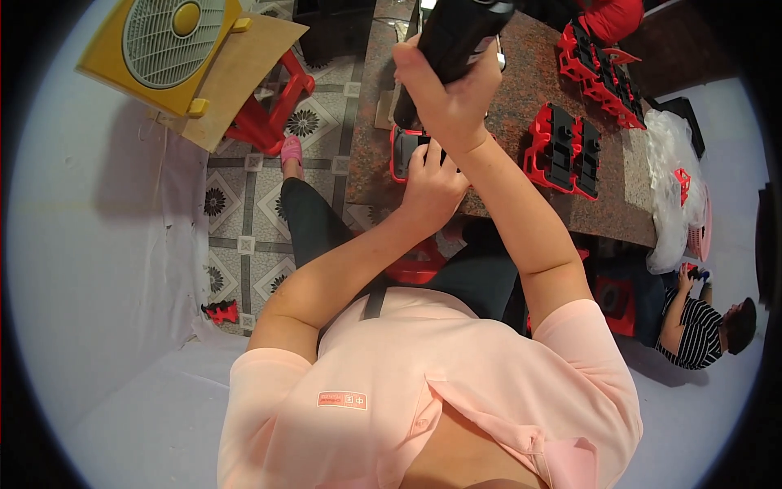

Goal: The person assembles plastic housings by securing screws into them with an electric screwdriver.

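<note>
Raised over the front left part of the table, my right hand [458,102] is wrapped round a black power screwdriver [460,37]. The dark nose of the tool points down toward a red and black plastic part [397,155] at the table's front edge. On that part rests my left hand [433,186], its fingers bent over the top and holding it. My right hand and wrist partly cover the fingertips and the right side of the part. Where the tool's tip ends is hard to make out.
Several red and black plastic parts [562,151] stand right of my forearm on the speckled stone table [505,175], with more [603,77] farther back. Clear plastic bags [668,179] hang at its right end. A yellow fan [175,49] stands left; a person [692,330] sits right.
</note>
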